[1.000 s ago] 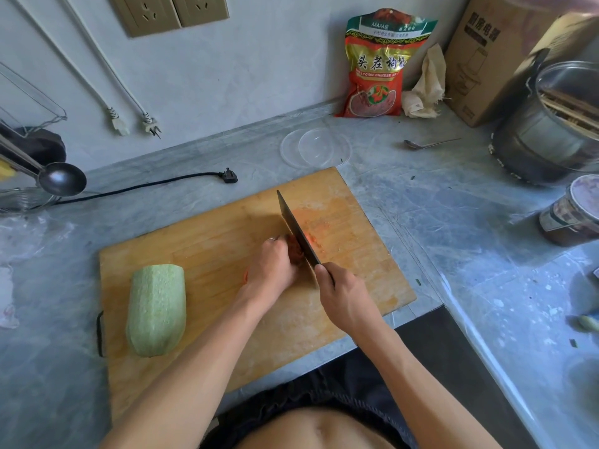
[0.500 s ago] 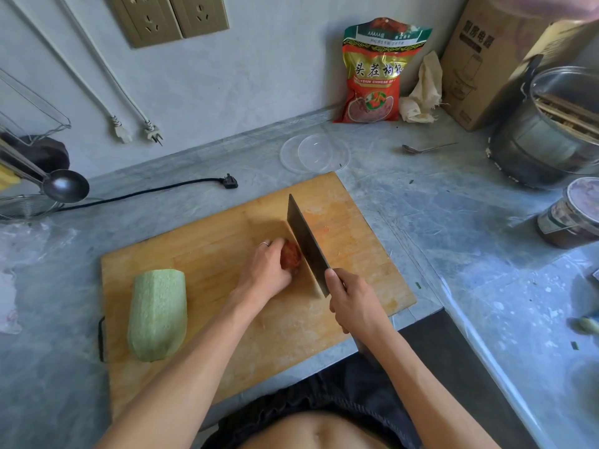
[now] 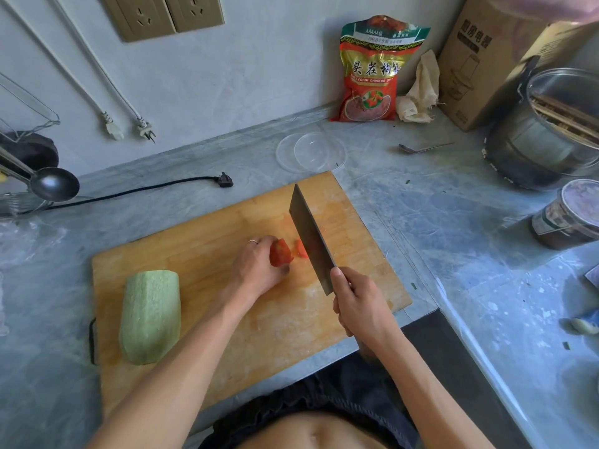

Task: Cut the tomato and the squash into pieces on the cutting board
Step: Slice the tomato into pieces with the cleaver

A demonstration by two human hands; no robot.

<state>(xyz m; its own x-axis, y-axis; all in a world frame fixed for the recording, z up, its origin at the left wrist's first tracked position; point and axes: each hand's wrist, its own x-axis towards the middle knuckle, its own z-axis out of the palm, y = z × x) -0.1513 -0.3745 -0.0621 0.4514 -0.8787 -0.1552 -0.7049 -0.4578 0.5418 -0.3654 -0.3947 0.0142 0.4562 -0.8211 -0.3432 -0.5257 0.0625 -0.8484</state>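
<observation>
L hand (image 3: 259, 270) fingers (image 3: 264, 246) curl over the left side of the tomato (image 3: 280, 253), pinching it down on the cutting board (image 3: 207, 254); ring on one finger. R hand (image 3: 356, 306) fingers wrap tight round the cleaver (image 3: 309, 236) handle, thumb up by the blade heel. Blade stands edge-down just right of the tomato, tip pointing far-left, w/ a thin cut slice (image 3: 301, 248) lying between blade and tomato; can't tell if the edge touches the board. Red juice stains on the board right of the blade.

Tomato sits mid-board, slightly toward the far side. Peeled pale-green squash (image 3: 149, 315) lies uncut at the board's left end, long axis running near-to-far, well apart from the hands.

Board rests on a grey marbled worktop (image 3: 453, 228). Beyond its far edge: clear plastic lid (image 3: 311, 152), and a black plug (image 3: 225, 180) w/ cord trailing left. Far right by the wall: red-and-gold goji berry bag (image 3: 376, 69) standing upright, crumpled cloth (image 3: 419, 89) beside it, cardboard box (image 3: 479, 59), metal spoon (image 3: 421, 148) lying flat. Right edge: steel pot (image 3: 531, 137) w/ chopsticks in it, and a lidded jar (image 3: 567, 215) nearer. Far left: ladle (image 3: 53, 187) bowl sticking out over the worktop. Two white plugs (image 3: 128, 131) hang on the wall under the sockets (image 3: 165, 14).
</observation>
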